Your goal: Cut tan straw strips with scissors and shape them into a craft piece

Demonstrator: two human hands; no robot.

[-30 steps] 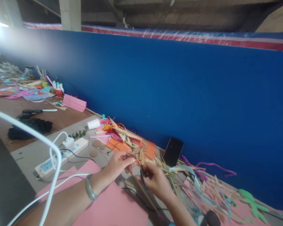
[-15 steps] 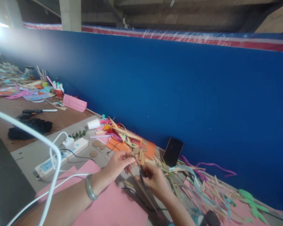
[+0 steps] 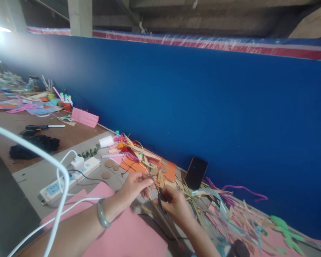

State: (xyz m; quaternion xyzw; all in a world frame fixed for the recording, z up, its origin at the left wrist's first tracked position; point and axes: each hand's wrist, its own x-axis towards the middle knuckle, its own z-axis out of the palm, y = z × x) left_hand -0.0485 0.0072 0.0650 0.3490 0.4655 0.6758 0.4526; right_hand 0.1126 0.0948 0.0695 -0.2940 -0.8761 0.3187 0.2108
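Note:
My right hand (image 3: 173, 203) is closed round the black handles of a pair of scissors (image 3: 159, 194), whose blades point up and to the left, beside my left fingertips. My left hand (image 3: 137, 185) is closed in a pinch, a jade-coloured bangle on its wrist. From under its fingers a thin tan stem (image 3: 164, 223) seems to slant down to the lower right, passing below the scissors. Its upper end is hidden among the fingers. Both hands are over the edge of a pink paper sheet (image 3: 128, 232).
Behind the hands lie orange paper (image 3: 171, 169), wooden discs (image 3: 106, 175) and dried strips. A phone (image 3: 196, 172) leans on the blue partition (image 3: 163, 89). Paper scraps (image 3: 246, 221) spread rightward. A power strip (image 3: 69, 184) stands left; a white cable (image 3: 65, 185) crosses in front.
Almost nothing differs. The scissors and right hand have shifted very slightly; the left hand keeps its pinch in the same place.

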